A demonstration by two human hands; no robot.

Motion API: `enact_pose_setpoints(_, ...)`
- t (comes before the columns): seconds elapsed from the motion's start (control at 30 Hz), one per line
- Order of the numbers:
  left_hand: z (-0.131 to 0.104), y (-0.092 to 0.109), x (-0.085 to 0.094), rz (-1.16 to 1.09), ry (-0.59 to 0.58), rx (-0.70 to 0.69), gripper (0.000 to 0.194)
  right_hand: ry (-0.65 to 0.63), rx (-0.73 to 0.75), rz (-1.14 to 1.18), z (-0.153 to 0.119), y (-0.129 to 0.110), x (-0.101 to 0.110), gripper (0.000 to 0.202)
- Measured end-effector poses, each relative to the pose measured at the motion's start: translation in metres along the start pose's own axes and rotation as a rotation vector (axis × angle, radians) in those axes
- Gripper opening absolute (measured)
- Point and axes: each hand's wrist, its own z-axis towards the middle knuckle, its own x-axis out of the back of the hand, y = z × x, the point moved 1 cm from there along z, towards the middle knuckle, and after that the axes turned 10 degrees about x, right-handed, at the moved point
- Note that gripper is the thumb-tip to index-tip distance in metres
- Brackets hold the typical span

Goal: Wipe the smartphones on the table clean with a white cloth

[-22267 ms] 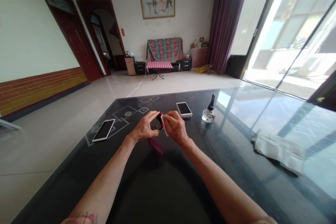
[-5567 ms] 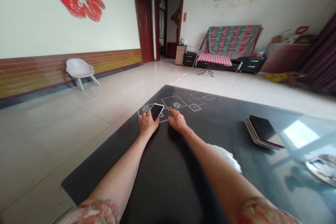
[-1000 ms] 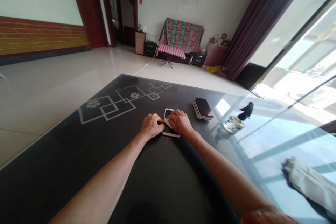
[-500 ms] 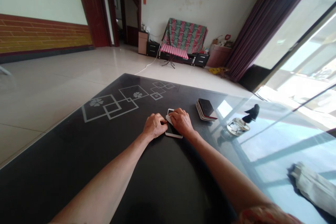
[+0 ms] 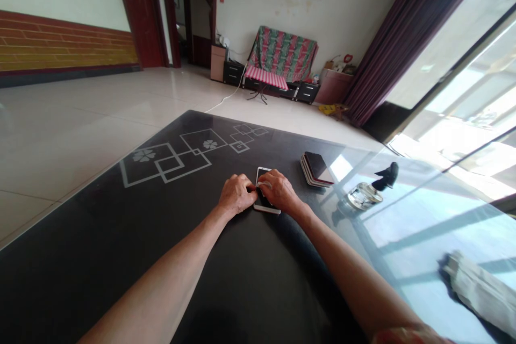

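Observation:
A white-framed smartphone [image 5: 264, 203] with a dark screen lies flat on the glossy black table [image 5: 201, 247]. My left hand [image 5: 237, 193] is closed at its left edge, the curled fingers gripping the side. Over the screen, my right hand [image 5: 281, 191] is closed on a small white wipe [image 5: 264, 185], pressed against the glass. Much of the wipe and the phone's right side are hidden under the right hand.
Right of the phone sits a stack of several phone-sized slabs [image 5: 317, 168]. Beyond it stands a clear spray bottle [image 5: 365, 195] with a black nozzle. A crumpled grey-white cloth [image 5: 479, 290] lies at the table's right. A striped stool [image 5: 266, 78] is across the room.
My right hand has shifted slightly down the screen with the wipe, uncovering more of the phone's upper part. The left hand stays at the phone's edge.

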Motion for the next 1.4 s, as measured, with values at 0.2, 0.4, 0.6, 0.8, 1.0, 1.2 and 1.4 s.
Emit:
enact_pose_setpoints(0.2, 0.0, 0.001, 0.001, 0.022, -0.017, 0.016, 0.014, -0.034, 0.074, -0.018, 0.003, 0.006, 0.0, 0.017)
enact_pose_setpoints(0.4, -0.001, 0.003, 0.002, 0.028, -0.017, 0.026, 0.016, -0.032, -0.068, -0.157, 0.021, 0.018, -0.009, 0.021)
enact_pose_setpoints(0.6, -0.001, 0.003, 0.002, 0.017, -0.012, 0.029, 0.015, -0.016, -0.042, -0.106, 0.019, 0.018, -0.007, 0.015)
enact_pose_setpoints(0.8, -0.001, 0.003, 0.002, 0.013, 0.0, 0.02, 0.016, 0.023, 0.033, -0.051, 0.024, 0.028, -0.013, 0.011)
enact_pose_setpoints(1.0, -0.001, 0.002, 0.0, 0.007, -0.008, 0.024, 0.014, 0.089, 0.056, 0.012, 0.028, 0.039, -0.015, 0.009)
enact_pose_setpoints(1.2, -0.001, 0.002, 0.001, 0.005, 0.008, 0.012, 0.015, 0.066, 0.13, 0.096, 0.017, 0.041, -0.009, 0.006)
enact_pose_setpoints(1.4, -0.003, 0.003, 0.002, -0.005, 0.004, 0.013, 0.013, 0.126, 0.171, 0.101, 0.032, 0.057, -0.015, 0.006)
